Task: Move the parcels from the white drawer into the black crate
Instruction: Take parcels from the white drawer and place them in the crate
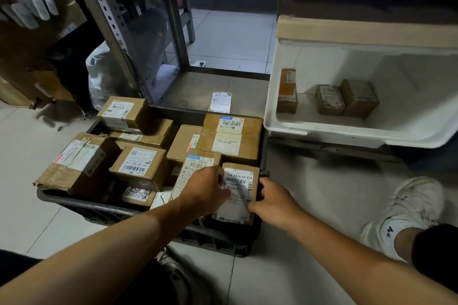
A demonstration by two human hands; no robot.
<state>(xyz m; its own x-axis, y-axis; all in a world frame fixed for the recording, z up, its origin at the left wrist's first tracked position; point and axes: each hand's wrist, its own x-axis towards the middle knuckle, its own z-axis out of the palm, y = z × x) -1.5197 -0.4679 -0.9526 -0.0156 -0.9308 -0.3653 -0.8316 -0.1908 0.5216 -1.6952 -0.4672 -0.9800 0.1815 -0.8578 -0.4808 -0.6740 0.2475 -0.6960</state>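
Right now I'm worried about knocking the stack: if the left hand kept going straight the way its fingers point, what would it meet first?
The left hand points up and right; it already touches the labelled parcel. Past that, probably the large taped box in the black crate, though depth is unclear.

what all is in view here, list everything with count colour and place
crate: one, black, on the floor at centre, piled with parcels
crate parcels: about ten, brown with white labels
held parcel: one, brown, at the crate's right edge
drawer: one, white, at right
drawer parcels: three, brown, on the drawer's floor
loose label: one, white, on the floor behind the crate
bag: one, grey, left of the rack
rack: one, grey metal, behind
shoe: one, white, lower right
left hand: on the held parcel
right hand: gripping it
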